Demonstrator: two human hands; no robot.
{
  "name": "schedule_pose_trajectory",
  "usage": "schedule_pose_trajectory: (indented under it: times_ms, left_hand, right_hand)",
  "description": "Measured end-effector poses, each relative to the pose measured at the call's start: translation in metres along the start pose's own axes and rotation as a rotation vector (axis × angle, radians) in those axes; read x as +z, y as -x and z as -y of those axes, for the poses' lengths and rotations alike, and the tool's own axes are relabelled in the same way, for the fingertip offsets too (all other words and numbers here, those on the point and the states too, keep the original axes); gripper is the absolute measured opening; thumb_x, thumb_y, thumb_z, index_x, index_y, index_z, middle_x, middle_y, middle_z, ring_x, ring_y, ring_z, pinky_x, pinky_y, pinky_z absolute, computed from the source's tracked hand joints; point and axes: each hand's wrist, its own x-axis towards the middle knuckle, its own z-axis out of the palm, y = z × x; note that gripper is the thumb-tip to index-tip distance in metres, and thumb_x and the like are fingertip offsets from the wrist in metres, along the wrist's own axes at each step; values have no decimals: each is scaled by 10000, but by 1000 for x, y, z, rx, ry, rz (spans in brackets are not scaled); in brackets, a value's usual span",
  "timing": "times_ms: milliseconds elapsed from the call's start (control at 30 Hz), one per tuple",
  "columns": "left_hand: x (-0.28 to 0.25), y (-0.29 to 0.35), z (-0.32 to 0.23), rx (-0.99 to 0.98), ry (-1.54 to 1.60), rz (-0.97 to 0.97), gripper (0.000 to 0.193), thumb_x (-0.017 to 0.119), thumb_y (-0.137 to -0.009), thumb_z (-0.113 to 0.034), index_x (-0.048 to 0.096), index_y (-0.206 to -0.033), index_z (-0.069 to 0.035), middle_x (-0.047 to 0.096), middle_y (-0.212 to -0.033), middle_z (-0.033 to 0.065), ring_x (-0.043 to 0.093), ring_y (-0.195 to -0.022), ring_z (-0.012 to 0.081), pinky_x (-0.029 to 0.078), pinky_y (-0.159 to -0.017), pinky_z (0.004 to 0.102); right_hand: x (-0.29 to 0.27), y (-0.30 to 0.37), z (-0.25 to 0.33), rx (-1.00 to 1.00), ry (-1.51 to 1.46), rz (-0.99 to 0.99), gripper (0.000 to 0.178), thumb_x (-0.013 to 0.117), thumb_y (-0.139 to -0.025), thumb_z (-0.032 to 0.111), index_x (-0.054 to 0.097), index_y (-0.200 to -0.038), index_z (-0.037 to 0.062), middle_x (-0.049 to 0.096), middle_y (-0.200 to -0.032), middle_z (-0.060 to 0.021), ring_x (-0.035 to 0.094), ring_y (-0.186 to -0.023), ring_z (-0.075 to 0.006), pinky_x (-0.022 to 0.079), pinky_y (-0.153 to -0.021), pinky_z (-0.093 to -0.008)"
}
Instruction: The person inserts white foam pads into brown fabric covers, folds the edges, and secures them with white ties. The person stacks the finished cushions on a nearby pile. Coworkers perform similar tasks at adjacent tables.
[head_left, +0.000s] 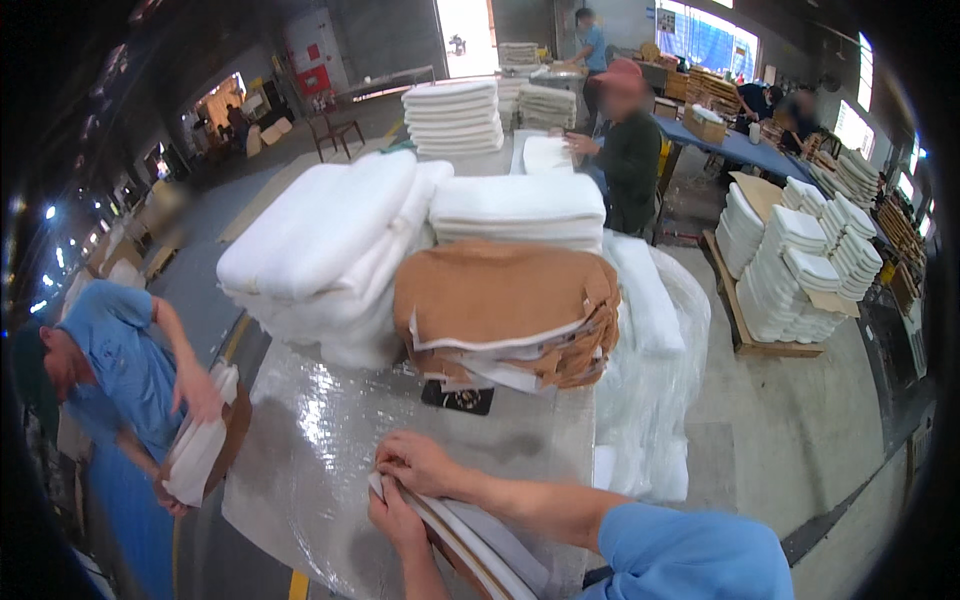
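Near the front of the table, my right hand (420, 462) and my left hand (395, 515) meet at one end of a long white cushion piece with a brown edge (462, 545). Both hands have their fingers closed on that end, the right above the left. The rest of the piece runs down toward the lower edge of the view, edge-on, between my forearms. Just beyond my hands lies a small black flat object (457, 396). Behind it sits a pile of brown cover pieces with white undersides (505, 295).
Thick white pads (320, 225) are piled at the table's left, with another white stack (517, 208) beside them. Clear plastic wrap (650, 400) hangs on the right. At left a co-worker (120, 350) handles a white and brown piece. A pallet of white pads (790, 260) stands right.
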Motion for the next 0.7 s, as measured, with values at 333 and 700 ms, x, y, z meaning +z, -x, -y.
schedule_pose_trajectory:
  times_ms: [333,700]
  left_hand:
    - [27,-98,63,-249,292,203,670,461,-1087,-558,518,-1514,-46,573,-1472,177,580,-1295,322,455,-1113,478]
    - [31,-128,68,-168,615,415,720,355,-1116,-582,191,-1698,-191,348,-1668,60,352,-1514,208,289,-1231,402]
  right_hand:
    - [-41,-80,-101,610,-708,19,726,396,-1026,752,609,-1388,160,670,-1213,-67,617,-1115,-196,463,-964,-440]
    - [36,-49,-54,261,-479,-58,800,254,-1099,656,402,-1595,47,497,-1505,-176,458,-1398,-314,321,-1200,-413]
